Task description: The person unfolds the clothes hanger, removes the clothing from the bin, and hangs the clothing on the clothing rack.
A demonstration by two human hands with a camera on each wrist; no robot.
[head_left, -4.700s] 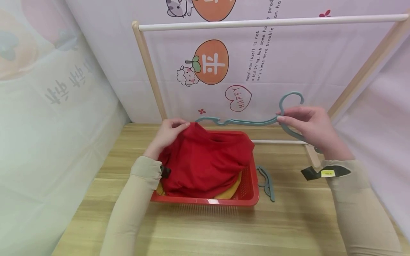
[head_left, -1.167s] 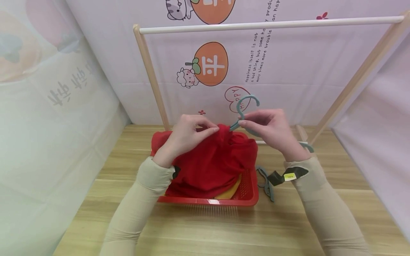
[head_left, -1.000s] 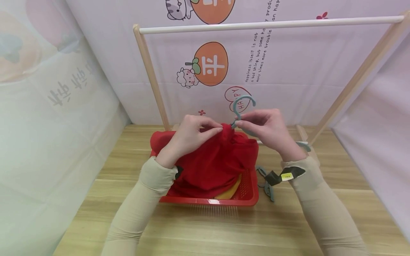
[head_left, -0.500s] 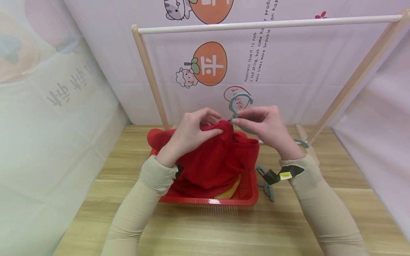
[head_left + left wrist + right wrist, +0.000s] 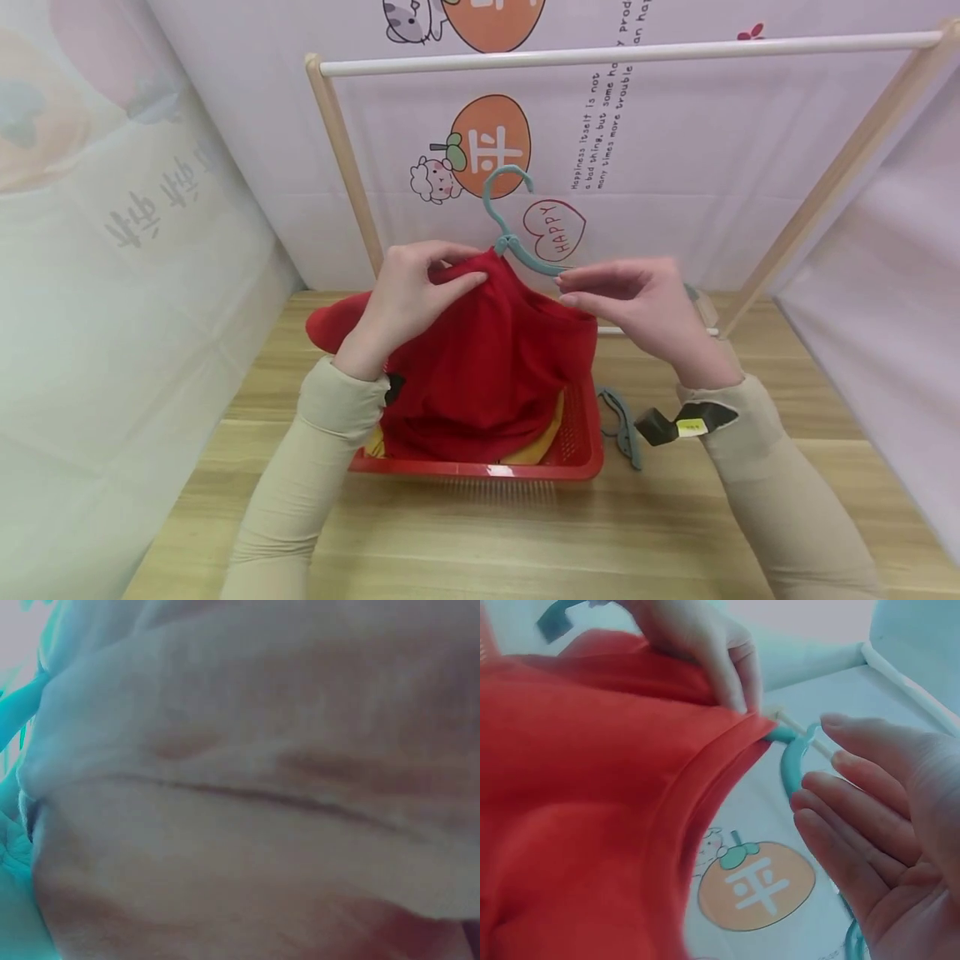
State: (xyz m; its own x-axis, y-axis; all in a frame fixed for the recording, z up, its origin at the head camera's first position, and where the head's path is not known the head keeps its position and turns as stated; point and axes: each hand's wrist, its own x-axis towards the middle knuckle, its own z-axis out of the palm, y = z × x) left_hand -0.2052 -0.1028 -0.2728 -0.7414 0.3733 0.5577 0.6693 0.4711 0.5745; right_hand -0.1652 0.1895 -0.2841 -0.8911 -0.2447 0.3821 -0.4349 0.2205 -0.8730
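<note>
My left hand (image 5: pixel 408 292) pinches the red shirt (image 5: pixel 480 375) at the neckline, its thumb in front of the cloth. One arm of a light-blue folding hanger (image 5: pixel 534 260) is hidden inside the shirt; the hook stands up above the collar, and the other arm slopes out to the right. My right hand (image 5: pixel 637 308) is at that arm's outer end, thumb and fingers apart. In the right wrist view, its fingers reach out loosely beside the hanger (image 5: pixel 790 772). A blurred, close surface fills most of the left wrist view.
A red basket (image 5: pixel 525 472) under the shirt also holds yellow cloth (image 5: pixel 536 448). To its right lies a folded blue hanger (image 5: pixel 626 429) on the wooden table (image 5: pixel 465 542). Behind stands a rack with a white rail (image 5: pixel 637 53); another blue hanger piece (image 5: pixel 691 292) shows behind my right wrist.
The hanger, held at its neck by my right hand, went into the neckline. Since then it has shifted up and left with my left hand and the shirt; my right hand has released the neck.
</note>
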